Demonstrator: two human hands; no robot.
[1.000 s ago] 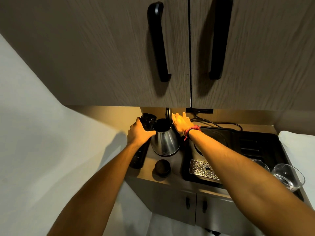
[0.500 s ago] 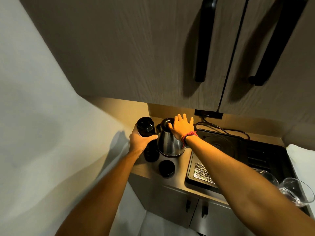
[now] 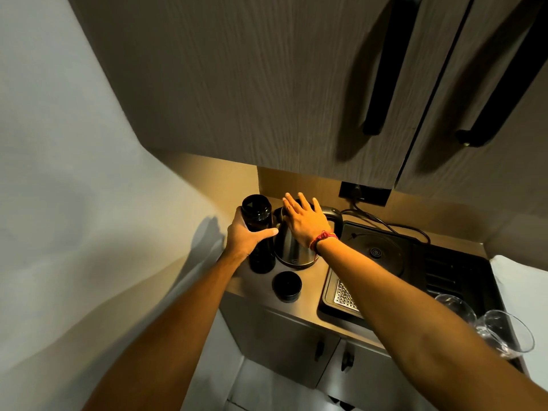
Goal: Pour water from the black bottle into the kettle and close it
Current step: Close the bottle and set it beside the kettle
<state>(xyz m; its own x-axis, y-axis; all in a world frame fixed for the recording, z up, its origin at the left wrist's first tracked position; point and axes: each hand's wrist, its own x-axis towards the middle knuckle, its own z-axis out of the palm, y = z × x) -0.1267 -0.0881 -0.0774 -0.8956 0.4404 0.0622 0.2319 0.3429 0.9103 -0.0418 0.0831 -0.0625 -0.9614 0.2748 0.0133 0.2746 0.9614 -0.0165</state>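
Note:
The black bottle (image 3: pixel 256 216) stands upright on the counter's left end, uncapped, with my left hand (image 3: pixel 247 237) wrapped around its middle. Right beside it sits the steel kettle (image 3: pixel 292 250) with a black handle. My right hand (image 3: pixel 305 222) lies flat, fingers spread, on top of the kettle and hides its lid. The bottle's black cap (image 3: pixel 287 286) rests on the counter in front of the kettle.
A black tray (image 3: pixel 415 262) with a round kettle base and a metal grate fills the counter's right side. Two glasses (image 3: pixel 504 333) stand at its near right corner. Wall cupboards with black handles (image 3: pixel 382 81) hang low overhead. A cable runs from a socket (image 3: pixel 364 192).
The bottle went from tilted against the kettle to upright on the counter. My right hand came down from the raised lid onto the kettle's top. The view shifted left.

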